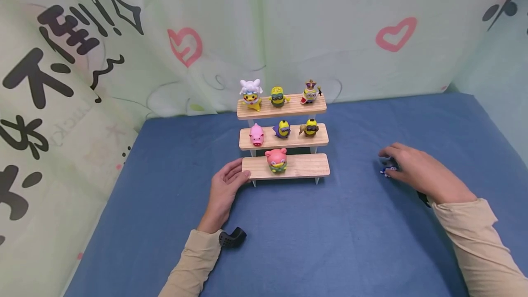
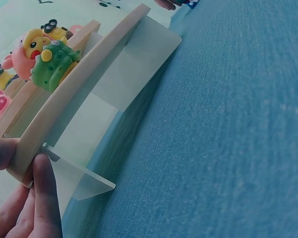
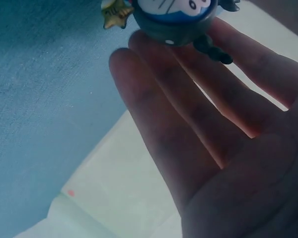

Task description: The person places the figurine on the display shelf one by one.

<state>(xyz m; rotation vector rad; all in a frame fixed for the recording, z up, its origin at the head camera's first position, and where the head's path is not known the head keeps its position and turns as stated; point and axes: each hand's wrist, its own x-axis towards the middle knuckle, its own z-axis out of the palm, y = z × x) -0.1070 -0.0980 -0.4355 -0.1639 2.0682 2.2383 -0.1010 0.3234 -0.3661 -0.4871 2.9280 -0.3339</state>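
My left hand (image 1: 224, 187) holds the left end of the lowest shelf of a three-tier wooden display stand (image 1: 307, 166), thumb above and fingers beneath the board (image 2: 64, 106). A pink figurine in a green outfit (image 1: 277, 161) sits on that shelf. Off to the right, my right hand (image 1: 420, 171) is at a small blue-and-white figurine (image 1: 388, 169) low over the blue cloth. In the right wrist view the fingers (image 3: 164, 114) are nearly straight, with their tips at the figurine's dark rounded part (image 3: 174, 30). A gold star (image 3: 116, 15) shows at its side; the thumb is out of that view.
The middle shelf holds a pink pig (image 1: 256, 135) and two yellow figurines. On the top shelf stand a white-hatted yellow figurine (image 1: 250, 95), a green-and-yellow one and a crowned one (image 1: 310, 92). A printed pale curtain (image 1: 288, 35) hangs behind the blue cloth (image 1: 313, 237).
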